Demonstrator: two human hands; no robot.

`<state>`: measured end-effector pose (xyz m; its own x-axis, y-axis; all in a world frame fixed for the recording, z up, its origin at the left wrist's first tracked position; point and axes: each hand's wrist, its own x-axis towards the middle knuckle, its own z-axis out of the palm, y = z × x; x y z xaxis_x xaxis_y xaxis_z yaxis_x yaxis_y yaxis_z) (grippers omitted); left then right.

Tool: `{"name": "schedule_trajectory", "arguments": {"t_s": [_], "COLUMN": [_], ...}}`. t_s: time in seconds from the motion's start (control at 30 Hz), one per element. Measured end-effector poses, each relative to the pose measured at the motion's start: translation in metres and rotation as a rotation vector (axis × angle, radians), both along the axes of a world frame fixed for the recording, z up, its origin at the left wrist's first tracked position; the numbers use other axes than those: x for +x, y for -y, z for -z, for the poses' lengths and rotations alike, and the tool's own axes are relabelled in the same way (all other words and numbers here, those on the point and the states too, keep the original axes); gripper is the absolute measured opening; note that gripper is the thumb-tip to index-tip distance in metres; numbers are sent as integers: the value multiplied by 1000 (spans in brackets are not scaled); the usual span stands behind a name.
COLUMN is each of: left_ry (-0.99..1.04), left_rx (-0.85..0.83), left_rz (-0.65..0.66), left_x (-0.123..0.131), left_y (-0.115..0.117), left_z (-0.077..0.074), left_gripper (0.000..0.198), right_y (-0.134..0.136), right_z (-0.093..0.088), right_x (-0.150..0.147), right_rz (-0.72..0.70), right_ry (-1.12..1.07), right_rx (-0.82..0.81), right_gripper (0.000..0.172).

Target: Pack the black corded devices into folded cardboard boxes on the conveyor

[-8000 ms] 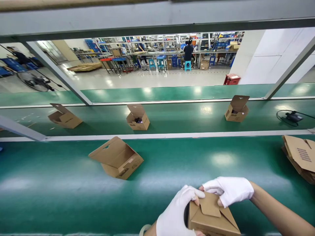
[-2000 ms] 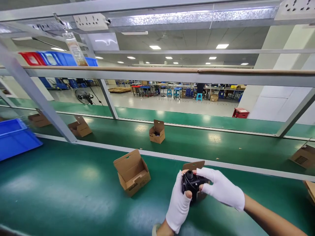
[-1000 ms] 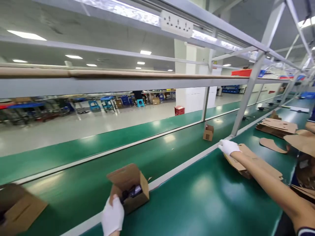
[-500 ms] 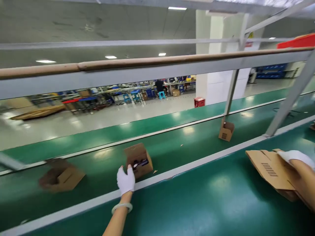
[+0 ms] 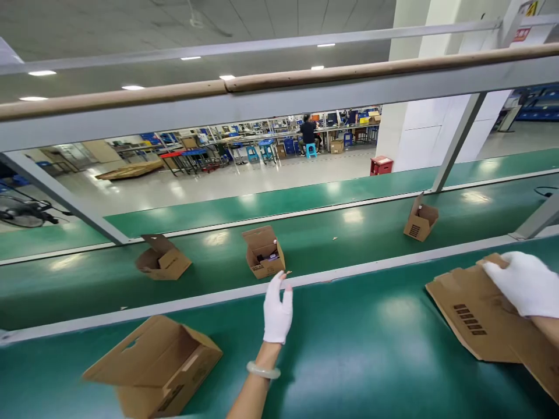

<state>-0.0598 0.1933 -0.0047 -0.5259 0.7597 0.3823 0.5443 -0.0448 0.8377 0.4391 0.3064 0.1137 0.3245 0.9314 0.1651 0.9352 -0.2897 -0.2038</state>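
My left hand (image 5: 278,308), in a white glove, hovers over the near green table with its fingers stretched out and nothing in it. Just beyond it on the green belt (image 5: 349,241) stands a small open cardboard box (image 5: 264,252) with a black part inside. My right hand (image 5: 522,283), also gloved, rests on top of a stack of flat cardboard blanks (image 5: 474,311) at the right, fingers curled over the top sheet's far edge. An empty open box (image 5: 157,366) lies on its side at the near left.
Two more open boxes (image 5: 162,265) (image 5: 420,221) ride the belt. A white strip (image 5: 218,298) divides belt and table. A grey frame rail (image 5: 279,102) crosses overhead, with slanted posts (image 5: 456,145). A fan (image 5: 21,210) stands at far left. A person sits at distant benches (image 5: 308,132).
My left hand has let go of the box with the black part and drawn back toward me. The box has moved on along the belt. My right hand stays on the flat blanks.
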Motion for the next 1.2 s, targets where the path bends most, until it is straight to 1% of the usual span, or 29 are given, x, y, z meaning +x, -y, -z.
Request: {"name": "schedule_trajectory", "arguments": {"t_s": [0.03,0.07,0.1,0.17,0.23,0.27,0.33,0.37,0.43,0.47,0.5,0.57,0.63,0.7,0.73,0.77,0.8,0.83,0.9,0.93,1.0,1.03,1.1,1.17,1.2], "left_ry": [34,72,111,185,299,362,461,482,478,474,469,457,428,402,402,415,437,461,485,493,503,496,444,379,358], "left_rx": [-32,-66,-98,-148,-174,-175,-162,-151,-140,-145,-155,-181,-217,-269,-300,-331,-361,-385,-408,-409,-395,-386,-390,-405,-402], "left_rz": [50,104,159,269,345,359,340,316,280,274,280,304,375,499,556,599,618,616,578,550,519,539,664,801,849], "left_x": [8,17,27,45,58,61,61,57,45,38,31,20,14,14,16,18,21,24,29,30,32,33,33,33,33], "left_y": [6,11,17,27,36,40,47,49,55,57,61,70,82,95,101,106,111,115,122,127,137,144,159,174,180], "left_z": [0,0,0,-3,-12,-18,-30,-35,-44,-47,-49,-52,-54,-56,-57,-57,-56,-54,-48,-44,-38,-37,-39,-48,-54], "left_gripper": [41,41,41,44,51,53,52,49,42,39,38,37,39,45,47,49,50,50,53,55,60,65,79,94,96], "right_y": [14,28,42,69,94,105,127,138,157,165,171,179,180,178,178,177,178,180,187,190,198,201,206,211,213], "right_z": [-7,-14,-18,-23,-22,-19,-9,-2,13,20,27,39,46,50,50,50,48,46,40,37,31,29,26,22,20], "right_x": [-26,-51,-76,-122,-163,-181,-212,-225,-247,-255,-262,-272,-278,-279,-279,-278,-275,-273,-265,-262,-257,-255,-256,-260,-262], "right_rz": [-77,-126,-180,-309,-448,-520,-666,-737,-859,-900,-928,-929,-930,-992,-1043,-1099,-1147,-1185,-1277,-1333,-1445,-1494,-1559,-1592,-1603], "right_ry": [-24,-56,-90,-240,-422,-503,-593,-608,-606,-606,-608,-607,-562,-475,-423,-368,-308,-247,-136,-94,-38,-25,-45,-122,-172], "right_rx": [-53,-57,-39,24,67,78,113,155,308,404,496,648,761,834,840,806,730,621,339,193,-54,-159,-331,-416,-431], "right_gripper": [34,33,31,28,27,26,23,21,18,19,22,33,42,43,41,38,32,24,10,11,27,32,31,27,26]}}
